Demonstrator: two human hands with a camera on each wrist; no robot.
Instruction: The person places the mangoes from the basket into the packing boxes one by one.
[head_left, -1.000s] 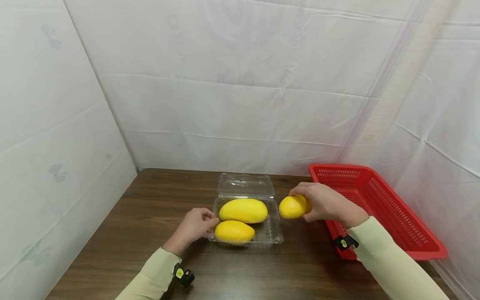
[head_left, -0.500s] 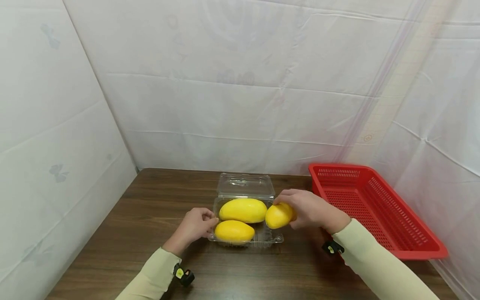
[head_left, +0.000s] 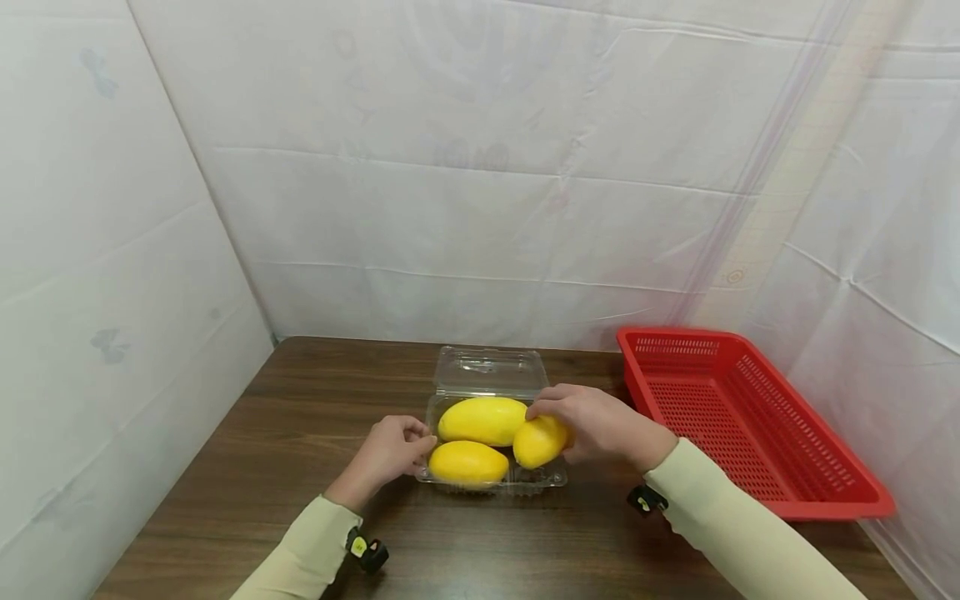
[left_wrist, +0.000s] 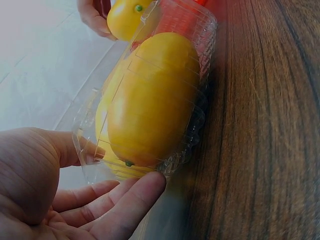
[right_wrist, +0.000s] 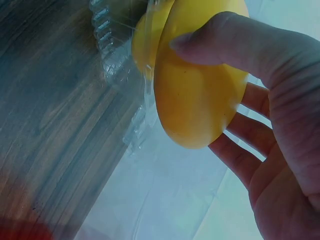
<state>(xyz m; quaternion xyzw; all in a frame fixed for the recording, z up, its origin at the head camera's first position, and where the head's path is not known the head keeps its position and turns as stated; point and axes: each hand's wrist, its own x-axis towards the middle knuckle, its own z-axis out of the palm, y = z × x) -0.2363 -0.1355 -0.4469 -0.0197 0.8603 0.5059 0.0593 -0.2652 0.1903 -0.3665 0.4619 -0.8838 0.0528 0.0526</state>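
Note:
A clear plastic clamshell container [head_left: 558,479] lies on the table with its lid [head_left: 491,369] folded back. Two yellow mangoes lie inside it, a rear mango [head_left: 480,419] and a front mango [head_left: 467,462]. At the container's left side, my left hand [head_left: 393,454] pinches the wall between thumb and fingers, as the left wrist view shows beside the front mango's stem end [left_wrist: 150,105]. My right hand [head_left: 596,425] grips a third mango [head_left: 538,443], tilted, over the container's right part. In the right wrist view its thumb presses this mango [right_wrist: 195,105], with fingers round the far side.
A red perforated plastic basket [head_left: 836,504] stands on the right of the brown wooden table [head_left: 322,408]. White sheeting [head_left: 480,208] hangs behind the table and at both sides.
My right hand has carried its mango leftward from beside the container to over its right part, tilting it on the way. The left hand has kept its place on the container.

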